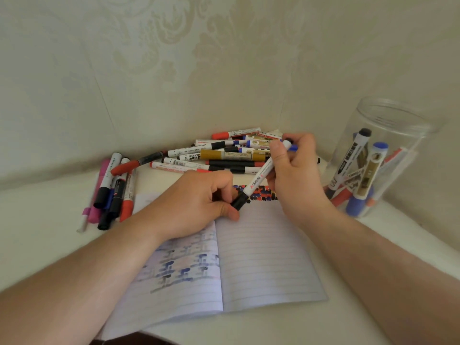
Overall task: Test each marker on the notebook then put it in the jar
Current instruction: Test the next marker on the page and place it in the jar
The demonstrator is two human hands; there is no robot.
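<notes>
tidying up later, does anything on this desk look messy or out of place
Mostly the marker pile against the wall: loose markers lie crisscrossed on top of each other. The smaller bunch at the left lies roughly parallel. The jar stands upright.

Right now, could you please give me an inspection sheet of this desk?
Surface: white desk, set into a corner.
Job's things: open lined notebook with ink marks; clear jar on the right with several markers inside; white marker with a black cap held over the page.
Clutter: marker pile at the back; another marker group on the left.
Grippers: left hand pinches the black cap; right hand grips the barrel.
Cables: nothing seen.
Surroundings: patterned wallpaper.
</notes>
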